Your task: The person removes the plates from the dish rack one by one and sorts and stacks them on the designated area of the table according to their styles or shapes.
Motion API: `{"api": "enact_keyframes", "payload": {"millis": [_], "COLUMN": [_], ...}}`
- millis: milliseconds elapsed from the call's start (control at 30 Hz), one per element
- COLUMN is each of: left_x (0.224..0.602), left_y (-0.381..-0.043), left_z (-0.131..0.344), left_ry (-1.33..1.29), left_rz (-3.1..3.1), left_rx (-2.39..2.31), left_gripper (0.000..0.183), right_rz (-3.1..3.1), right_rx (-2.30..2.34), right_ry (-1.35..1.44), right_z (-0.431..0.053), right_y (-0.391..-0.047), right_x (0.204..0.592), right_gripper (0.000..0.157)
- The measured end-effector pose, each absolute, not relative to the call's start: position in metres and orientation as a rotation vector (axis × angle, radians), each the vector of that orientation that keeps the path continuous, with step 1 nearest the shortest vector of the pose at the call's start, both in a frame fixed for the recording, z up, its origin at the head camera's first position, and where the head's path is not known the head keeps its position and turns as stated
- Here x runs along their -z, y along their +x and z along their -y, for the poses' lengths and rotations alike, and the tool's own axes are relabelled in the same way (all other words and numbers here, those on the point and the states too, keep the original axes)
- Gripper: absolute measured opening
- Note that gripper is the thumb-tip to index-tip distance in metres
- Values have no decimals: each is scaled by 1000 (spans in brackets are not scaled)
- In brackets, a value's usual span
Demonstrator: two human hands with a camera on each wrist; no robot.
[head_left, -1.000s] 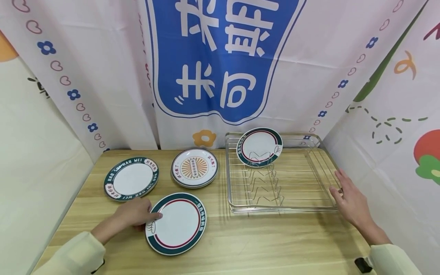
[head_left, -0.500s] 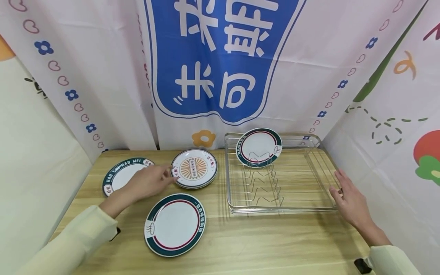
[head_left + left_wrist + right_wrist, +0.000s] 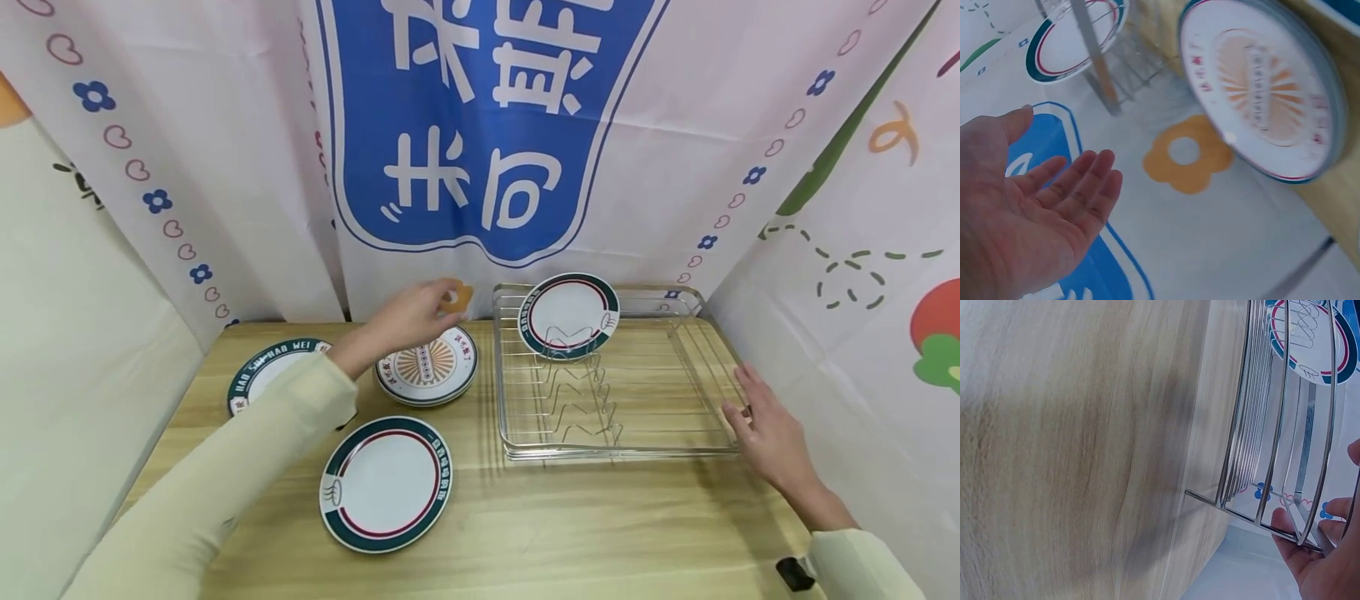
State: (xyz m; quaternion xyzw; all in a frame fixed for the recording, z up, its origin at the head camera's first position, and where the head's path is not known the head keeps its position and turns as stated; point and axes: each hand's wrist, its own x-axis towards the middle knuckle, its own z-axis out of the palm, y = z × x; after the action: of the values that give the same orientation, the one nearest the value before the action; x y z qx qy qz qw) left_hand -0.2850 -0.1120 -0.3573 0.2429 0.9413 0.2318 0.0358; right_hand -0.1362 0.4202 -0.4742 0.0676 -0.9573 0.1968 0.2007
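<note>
My left hand is raised above the back of a stack of small white plates with an orange sunburst print. It holds nothing; the left wrist view shows the palm and loosely extended fingers. At the right side of a wire dish rack, my right hand holds the rim near the front corner, thumb inside and fingers outside. One green-rimmed plate leans upright at the rack's back left. Another green-rimmed plate lies flat on the table in front of the stack.
A green-rimmed plate with lettering lies at the back left, partly covered by my left sleeve. All of it stands on a wooden table. Printed cloth hangs close behind the table, and more hangs at both sides.
My left hand has left the edge of the front plate and moved back and right, past the small stack's left edge to above its back. The right hand stays at the rack.
</note>
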Motion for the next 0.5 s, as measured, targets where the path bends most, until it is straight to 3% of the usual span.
{"api": "enact_keyframes", "payload": {"millis": [200,500], "left_x": [339,347], "left_y": [-308,-329], "left_z": [74,24], "left_ry": [838,856], "left_rz": [-2866,-2777], "left_rx": [-664,-691], "left_gripper": [64,63], "right_rz": [2674,2674], "right_rx": [-542,-535], "right_ry": [189,189], "right_z": [-420,-421], "right_y": [-137,-136], "right_x": [472,474], "right_gripper": [59,58]}}
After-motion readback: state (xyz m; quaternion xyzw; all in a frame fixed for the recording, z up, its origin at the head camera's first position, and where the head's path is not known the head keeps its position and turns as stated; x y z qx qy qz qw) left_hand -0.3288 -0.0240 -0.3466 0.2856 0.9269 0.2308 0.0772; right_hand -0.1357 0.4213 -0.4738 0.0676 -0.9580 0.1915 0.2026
